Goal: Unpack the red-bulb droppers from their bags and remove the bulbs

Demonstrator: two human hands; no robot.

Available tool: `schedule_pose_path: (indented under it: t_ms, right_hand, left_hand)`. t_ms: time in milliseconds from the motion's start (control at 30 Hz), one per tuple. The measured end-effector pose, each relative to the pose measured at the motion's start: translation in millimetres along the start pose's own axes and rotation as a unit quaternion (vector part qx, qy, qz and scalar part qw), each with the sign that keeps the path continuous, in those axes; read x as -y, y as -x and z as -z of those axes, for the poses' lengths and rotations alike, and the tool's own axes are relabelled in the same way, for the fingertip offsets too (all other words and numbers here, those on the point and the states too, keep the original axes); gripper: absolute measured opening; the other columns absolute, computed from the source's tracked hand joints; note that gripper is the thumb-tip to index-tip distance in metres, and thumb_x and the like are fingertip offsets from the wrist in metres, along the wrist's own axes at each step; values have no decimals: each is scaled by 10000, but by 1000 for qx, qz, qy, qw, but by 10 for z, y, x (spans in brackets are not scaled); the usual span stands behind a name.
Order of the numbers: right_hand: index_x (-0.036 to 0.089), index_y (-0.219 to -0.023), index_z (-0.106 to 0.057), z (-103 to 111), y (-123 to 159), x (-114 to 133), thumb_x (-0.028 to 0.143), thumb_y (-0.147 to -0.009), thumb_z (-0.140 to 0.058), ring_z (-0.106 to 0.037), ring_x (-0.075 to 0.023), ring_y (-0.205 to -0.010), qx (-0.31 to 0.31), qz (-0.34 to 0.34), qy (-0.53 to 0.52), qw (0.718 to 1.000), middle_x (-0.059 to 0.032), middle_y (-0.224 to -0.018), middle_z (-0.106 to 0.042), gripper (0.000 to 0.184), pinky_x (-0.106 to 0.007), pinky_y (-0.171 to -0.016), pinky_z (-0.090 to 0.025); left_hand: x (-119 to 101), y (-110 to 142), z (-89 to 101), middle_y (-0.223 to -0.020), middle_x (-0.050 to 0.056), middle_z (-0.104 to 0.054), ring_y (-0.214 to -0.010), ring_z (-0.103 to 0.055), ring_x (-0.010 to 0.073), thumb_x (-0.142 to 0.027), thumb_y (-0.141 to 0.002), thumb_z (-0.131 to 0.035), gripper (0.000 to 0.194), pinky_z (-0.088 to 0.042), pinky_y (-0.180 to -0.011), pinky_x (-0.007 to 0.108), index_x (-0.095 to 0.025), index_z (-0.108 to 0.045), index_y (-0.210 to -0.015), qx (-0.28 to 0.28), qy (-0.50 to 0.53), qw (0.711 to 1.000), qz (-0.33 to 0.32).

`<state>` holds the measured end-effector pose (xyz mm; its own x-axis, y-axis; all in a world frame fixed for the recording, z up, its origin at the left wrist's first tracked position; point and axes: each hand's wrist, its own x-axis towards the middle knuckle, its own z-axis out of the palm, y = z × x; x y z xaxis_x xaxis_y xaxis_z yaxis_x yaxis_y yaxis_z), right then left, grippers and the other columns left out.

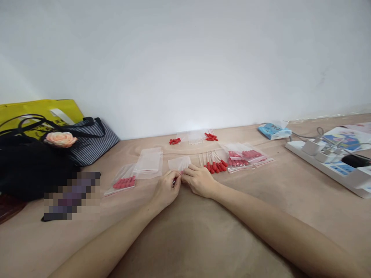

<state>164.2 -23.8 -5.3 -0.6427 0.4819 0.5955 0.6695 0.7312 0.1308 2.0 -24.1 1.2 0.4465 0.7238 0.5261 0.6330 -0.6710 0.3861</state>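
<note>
My left hand (168,188) and my right hand (200,180) meet at the near end of a small clear plastic bag (177,163). Fingers of both hands are closed on this end, which they partly hide. A trace of red shows through the bag by my right fingertips. Just right of my right hand lies a fan of droppers (214,166) with red rubber bulbs and thin clear tubes. Filled bags (251,154) of red-bulbed pieces overlap farther right. Left of my left hand are another filled bag (124,181) and a stack of flat clear bags (148,161).
Near the wall lie two piles of red bulbs (174,141) (211,136), with clear tubes (196,142) between. A blue tissue pack (274,131) and a white power strip (327,164) with plugs sit right. Bags (92,141) and a pixelated dark object (72,197) occupy the left.
</note>
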Motion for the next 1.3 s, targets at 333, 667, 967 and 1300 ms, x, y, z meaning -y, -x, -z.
schedule_pose_path:
  t_ms: [333, 667, 967, 1300]
  right_hand:
    - [171, -801, -584, 35, -39, 99, 193, -835, -458, -415, -160, -842, 15, 77, -7, 997, -23, -880, -606, 132, -302, -666, -274]
    - [188, -718, -549, 202, 143, 29, 182, -839, -451, -350, -143, -692, 14, 34, 2, 999, 11, -686, -603, 156, -308, -603, -190]
    - [202, -722, -556, 367, 326, -49, 188, -817, -491, -362, -135, -695, 79, 41, -97, 991, 37, -701, -636, 117, -304, -635, -187]
    - [234, -781, -653, 409, 388, -28, 327, -834, -469, -404, -151, -704, 51, -135, -57, 988, -9, -718, -650, 213, -326, -651, -190]
  left_hand:
    - [74, -33, 21, -674, 23, -571, -639, -535, 143, -230, -813, -380, 193, -417, -598, 257, -174, -488, -664, -38, -30, 998, 29]
    - [192, -43, 159, -697, 15, -572, -664, -552, 139, -239, -796, -419, 128, -455, -635, 259, -171, -507, -732, -83, -31, 994, 65]
    - [116, -39, 271, -1025, 55, -584, -1003, -517, 158, -72, -773, -349, 318, -411, -874, 310, -186, -523, -1014, 172, 26, 979, -105]
    - [83, 60, 350, -655, 18, -559, -649, -494, 142, -162, -746, -444, 119, -390, -662, 278, -169, -559, -777, 162, -22, 980, -112]
